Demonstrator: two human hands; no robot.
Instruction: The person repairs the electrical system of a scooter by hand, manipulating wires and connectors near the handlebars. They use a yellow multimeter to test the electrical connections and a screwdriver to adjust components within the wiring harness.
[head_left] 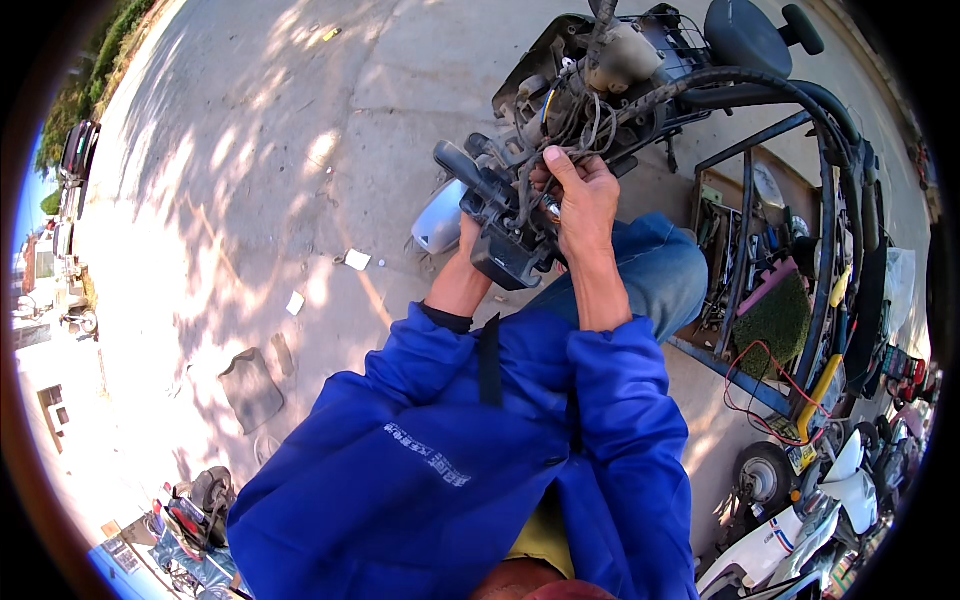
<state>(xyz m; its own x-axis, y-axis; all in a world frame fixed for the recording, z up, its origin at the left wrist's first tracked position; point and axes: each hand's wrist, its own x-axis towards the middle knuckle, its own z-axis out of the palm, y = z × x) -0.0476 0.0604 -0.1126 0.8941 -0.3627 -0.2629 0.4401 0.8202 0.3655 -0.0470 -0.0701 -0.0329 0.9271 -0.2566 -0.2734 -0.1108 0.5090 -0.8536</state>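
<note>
A black plastic vehicle unit [507, 257], with cables running into it, is in front of me. My left hand [468, 240] grips its left side, closed around it, with most fingers hidden behind. Above it juts a dark grip-like part [468, 168]. My right hand [588, 195] is closed at the unit's right side, thumb and fingers pinching dark wires [538, 178]. Just below those fingers a small shiny metal piece [552, 208] shows. The wires lead up into a tangled harness [597, 120] on the dusty front of a three-wheeler or similar vehicle [625, 60].
A blue metal frame [748, 230] stands at right, with a box of tools [722, 235] inside it. Red cables [740, 385] hang beside a yellow bar [822, 395]. A white scooter [780, 540] is at lower right. A grey mat [251, 390] and paper scraps [357, 260] lie on the concrete.
</note>
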